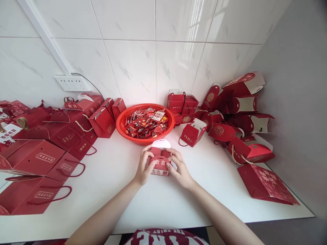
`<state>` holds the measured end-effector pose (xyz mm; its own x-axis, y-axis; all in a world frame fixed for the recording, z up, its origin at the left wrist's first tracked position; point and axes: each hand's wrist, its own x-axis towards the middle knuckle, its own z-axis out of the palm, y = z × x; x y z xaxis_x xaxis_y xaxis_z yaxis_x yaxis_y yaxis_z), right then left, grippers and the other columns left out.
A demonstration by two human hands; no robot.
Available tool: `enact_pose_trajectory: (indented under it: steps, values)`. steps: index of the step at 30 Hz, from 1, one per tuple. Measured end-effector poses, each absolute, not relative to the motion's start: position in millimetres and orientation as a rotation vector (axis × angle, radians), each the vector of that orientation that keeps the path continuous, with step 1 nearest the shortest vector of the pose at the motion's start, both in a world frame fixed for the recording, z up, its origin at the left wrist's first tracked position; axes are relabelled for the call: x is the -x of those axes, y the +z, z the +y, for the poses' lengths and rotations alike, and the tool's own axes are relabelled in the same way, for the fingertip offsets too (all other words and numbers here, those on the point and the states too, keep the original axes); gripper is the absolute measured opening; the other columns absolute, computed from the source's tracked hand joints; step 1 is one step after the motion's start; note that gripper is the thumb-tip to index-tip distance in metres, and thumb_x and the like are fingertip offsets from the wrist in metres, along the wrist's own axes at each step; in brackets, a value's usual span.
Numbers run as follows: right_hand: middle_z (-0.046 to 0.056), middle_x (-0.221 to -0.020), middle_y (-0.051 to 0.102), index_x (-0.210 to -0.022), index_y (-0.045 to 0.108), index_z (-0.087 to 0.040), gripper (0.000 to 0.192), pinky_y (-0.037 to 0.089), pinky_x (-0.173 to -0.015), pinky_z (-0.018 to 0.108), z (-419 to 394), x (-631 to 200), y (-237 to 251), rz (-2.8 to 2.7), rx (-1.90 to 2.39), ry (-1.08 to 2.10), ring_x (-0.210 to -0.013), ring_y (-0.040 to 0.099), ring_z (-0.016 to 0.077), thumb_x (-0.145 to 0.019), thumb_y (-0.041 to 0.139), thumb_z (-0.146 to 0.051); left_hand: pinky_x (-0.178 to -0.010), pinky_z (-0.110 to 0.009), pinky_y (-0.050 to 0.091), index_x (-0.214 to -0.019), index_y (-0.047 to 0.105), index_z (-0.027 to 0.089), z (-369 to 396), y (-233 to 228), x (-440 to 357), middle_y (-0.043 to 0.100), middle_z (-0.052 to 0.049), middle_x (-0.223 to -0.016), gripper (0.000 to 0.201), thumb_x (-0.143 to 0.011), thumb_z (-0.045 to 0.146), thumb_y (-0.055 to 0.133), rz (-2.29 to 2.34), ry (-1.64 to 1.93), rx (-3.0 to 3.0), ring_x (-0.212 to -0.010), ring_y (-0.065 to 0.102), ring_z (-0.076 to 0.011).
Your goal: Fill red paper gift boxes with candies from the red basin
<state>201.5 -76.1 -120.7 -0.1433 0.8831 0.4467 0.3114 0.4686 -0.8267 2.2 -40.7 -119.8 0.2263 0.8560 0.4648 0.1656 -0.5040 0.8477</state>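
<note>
A small red gift box (160, 164) with white Chinese characters stands on the white table in front of me. Its rounded top flaps are raised, and the back one shows a white inner side. My left hand (145, 165) grips the box's left side, with fingers behind and thumb at the front flap. On the opposite side, my right hand (180, 167) holds it the same way, fingers bent round the edge. Just beyond the box sits a red plastic basket (119, 127) filled with small wrapped candies (146, 123).
Red boxes with rope handles (46, 156) line the left side. Several open boxes (242, 105) are piled at the right against the grey wall, with a red bag (263, 185) in front. One small box (192, 133) stands right of the basket. A socket strip (71, 83) is on the tiled wall.
</note>
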Motion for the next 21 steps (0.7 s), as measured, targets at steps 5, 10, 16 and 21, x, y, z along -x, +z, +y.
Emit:
enact_pose_trajectory:
  steps: [5,10,16,21]
  values:
    - [0.009,-0.162,0.015,-0.154,0.01,-0.032,0.08,0.024,-0.119,0.048,-68.8,-194.4,-128.7,-1.43,0.9,1.089,-0.148,0.021,0.0241,-0.092,0.058,-0.042,-0.11,-0.05,0.037,-0.148,0.024,0.026,-47.4,-130.9,-12.5,0.031,-0.012,-0.154,0.062,-0.094,0.039,0.05,0.777,1.242,-1.492,-0.138,0.037,-0.031]
    - [0.007,-0.159,0.025,-0.155,0.011,-0.032,0.086,0.021,-0.12,0.045,-61.2,-198.1,-129.7,-1.447,0.809,1.133,-0.146,0.026,0.0234,-0.088,0.064,-0.041,-0.112,-0.05,0.034,-0.152,0.021,0.024,-41.1,-131.6,-14.6,0.03,-0.013,-0.155,0.071,-0.092,0.046,0.052,0.711,1.233,-1.493,-0.139,0.034,-0.0335]
    - [0.008,-0.16,0.022,-0.156,0.01,-0.03,0.084,0.023,-0.119,0.047,-64.2,-201.5,-129.1,-1.503,0.796,1.109,-0.146,0.025,0.0253,-0.09,0.061,-0.044,-0.114,-0.051,0.032,-0.154,0.012,0.022,-43.4,-137.9,-13.4,0.025,-0.014,-0.158,0.081,-0.09,0.049,0.053,0.739,1.23,-1.545,-0.142,0.03,-0.0338]
    - [0.011,-0.156,0.032,-0.156,0.009,-0.03,0.083,0.031,-0.116,0.048,-64.8,-203.8,-130.6,-1.521,0.863,1.129,-0.14,0.037,0.0257,-0.091,0.058,-0.046,-0.115,-0.052,0.03,-0.154,0.016,0.02,-47.7,-139.1,-13.4,0.029,-0.014,-0.156,0.078,-0.09,0.05,0.05,0.791,1.23,-1.657,-0.141,0.032,-0.0329]
